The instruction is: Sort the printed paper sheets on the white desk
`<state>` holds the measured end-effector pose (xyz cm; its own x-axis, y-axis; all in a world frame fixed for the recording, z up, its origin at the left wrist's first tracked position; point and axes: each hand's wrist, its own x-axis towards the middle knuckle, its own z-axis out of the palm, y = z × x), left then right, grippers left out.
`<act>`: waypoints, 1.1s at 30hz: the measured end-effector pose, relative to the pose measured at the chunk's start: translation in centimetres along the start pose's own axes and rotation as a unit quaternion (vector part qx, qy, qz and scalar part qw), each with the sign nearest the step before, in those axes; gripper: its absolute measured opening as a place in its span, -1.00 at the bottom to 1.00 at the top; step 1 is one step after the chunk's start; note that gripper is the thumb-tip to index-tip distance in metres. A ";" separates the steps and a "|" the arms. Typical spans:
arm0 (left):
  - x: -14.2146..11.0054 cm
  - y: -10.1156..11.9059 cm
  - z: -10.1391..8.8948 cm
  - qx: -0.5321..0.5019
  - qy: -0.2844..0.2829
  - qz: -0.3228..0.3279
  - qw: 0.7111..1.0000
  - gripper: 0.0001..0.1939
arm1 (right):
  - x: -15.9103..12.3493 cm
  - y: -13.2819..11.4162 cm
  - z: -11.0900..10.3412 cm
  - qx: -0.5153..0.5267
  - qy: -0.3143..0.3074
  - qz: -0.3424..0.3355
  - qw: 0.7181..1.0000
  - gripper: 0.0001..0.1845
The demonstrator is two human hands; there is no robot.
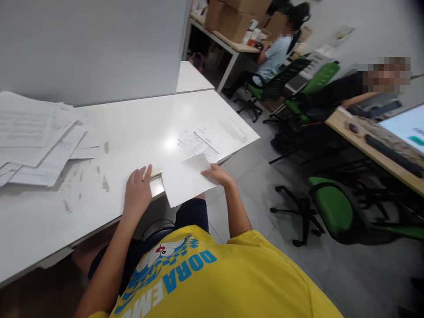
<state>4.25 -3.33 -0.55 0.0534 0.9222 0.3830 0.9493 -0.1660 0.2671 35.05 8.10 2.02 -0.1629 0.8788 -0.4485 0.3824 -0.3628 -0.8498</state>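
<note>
A blank white sheet of paper [183, 183] is pinched at its right side by my right hand [217, 174], thumb on top. The sheet is tilted and its lower corner hangs past the desk's front edge. My left hand [137, 191] lies on the white desk [132, 132] at that edge, palm down, fingers stretched out. Beside its fingertips, partly under the sheet, is a small pale strip [156, 174] whose kind I cannot make out. Just beyond the held sheet, a printed form [202, 143] lies on the desk, partly covered.
A loose pile of printed papers [36, 137] lies at the left, near dark scuff marks. A grey partition [92, 48] borders the desk's far side. To the right are a green swivel chair [334, 207] and a wooden desk [374, 154] with a keyboard. Two people sit farther off.
</note>
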 end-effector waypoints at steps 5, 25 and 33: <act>0.5 -0.4 0.2 0.011 0.023 0.025 0.999 -0.36 | -0.2 -1.0 -0.6 -0.032 -0.020 -0.005 0.999 -0.82; 0.7 -0.3 0.3 0.011 0.028 0.027 0.999 -0.37 | -0.9 -0.7 -1.3 -0.040 -0.014 -0.021 0.999 -0.76; 0.6 0.0 0.0 0.033 0.031 0.027 0.999 -0.44 | -1.5 -1.1 -1.0 -0.030 -0.012 -0.026 0.999 -0.77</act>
<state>4.28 -2.74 -0.31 0.0884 0.8889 0.4494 0.9637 -0.1904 0.1871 35.81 7.54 3.92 -0.2061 0.8879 -0.4112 0.4272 -0.2964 -0.8542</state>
